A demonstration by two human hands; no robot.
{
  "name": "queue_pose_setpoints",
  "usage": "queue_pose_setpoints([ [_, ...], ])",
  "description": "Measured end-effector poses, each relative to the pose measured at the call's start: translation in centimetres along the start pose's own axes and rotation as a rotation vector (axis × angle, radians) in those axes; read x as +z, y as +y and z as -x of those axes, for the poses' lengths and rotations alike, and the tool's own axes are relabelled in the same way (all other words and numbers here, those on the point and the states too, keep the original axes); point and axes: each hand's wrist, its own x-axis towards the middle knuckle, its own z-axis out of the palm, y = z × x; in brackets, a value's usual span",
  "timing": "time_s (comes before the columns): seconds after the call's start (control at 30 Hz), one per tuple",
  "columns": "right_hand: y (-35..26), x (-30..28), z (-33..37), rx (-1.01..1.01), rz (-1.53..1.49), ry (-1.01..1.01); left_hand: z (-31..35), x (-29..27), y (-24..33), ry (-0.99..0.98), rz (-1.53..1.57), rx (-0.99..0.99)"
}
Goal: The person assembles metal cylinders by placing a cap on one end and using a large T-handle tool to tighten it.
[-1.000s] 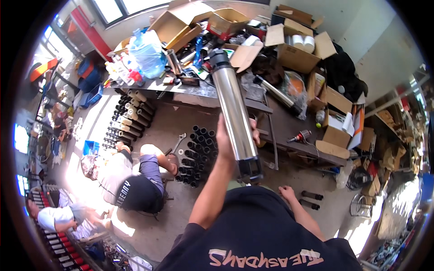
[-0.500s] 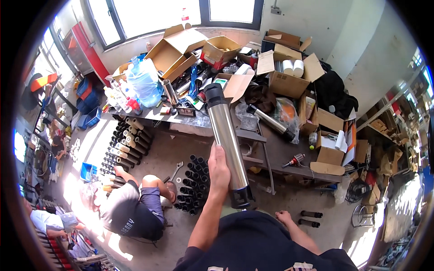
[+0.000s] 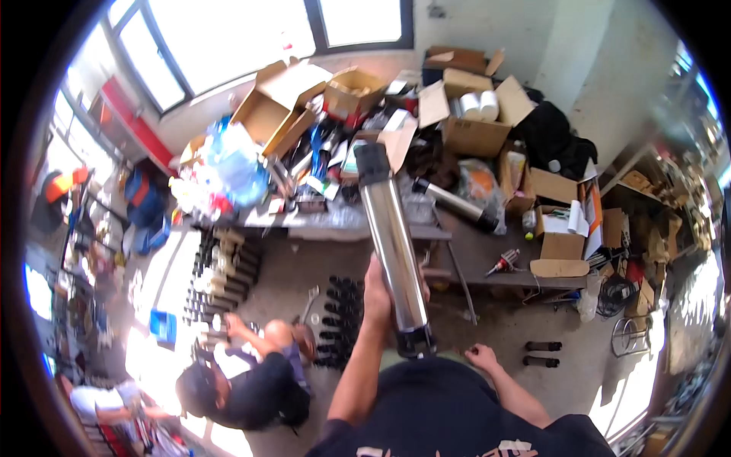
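Note:
In my left hand (image 3: pixel 377 301) is a shiny steel tube (image 3: pixel 394 251) with black end caps. The fingers wrap round its middle, and the tube stands nearly upright, leaning a little with its top to the left. Its lower cap (image 3: pixel 415 340) is in front of my waist; the upper cap (image 3: pixel 372 161) overlaps the bench beyond. Low beside my right hip, my right hand (image 3: pixel 480 356) is closed loosely, with nothing visible in it. A similar steel tube (image 3: pixel 457 204) lies slanting on the bench.
The cluttered bench (image 3: pixel 502 273) carries cardboard boxes (image 3: pixel 476 137), plastic bags and a red-and-silver tool (image 3: pixel 504 263). Below stand black cylinders (image 3: pixel 340 320). A seated co-worker (image 3: pixel 255 385) is at the left beside rows of tubes. Two short black cylinders (image 3: pixel 542 346) lie on the floor at right.
My view has shifted a little. The steel tube, still in my left hand, has turned slightly more upright. The seated co-worker has leaned and turned. My right hand remains low beside my hip.

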Motion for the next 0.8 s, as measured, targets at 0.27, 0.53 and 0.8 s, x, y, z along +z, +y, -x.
queue_pose_setpoints([
  [0.27,-20.1,-16.5,5.0,-0.265,-0.657,0.612,-1.5,6.1,-3.4,-0.046,-1.148,0.226],
  [0.53,-15.8,-31.4,16.0,-0.227,-1.269,0.950,-0.2,12.8,-19.2,-0.851,-1.418,0.010],
  [0.8,8.9,-26.5,17.9,0.404,-0.419,1.301,0.9,15.6,-42.3,-1.519,-1.784,-0.194],
])
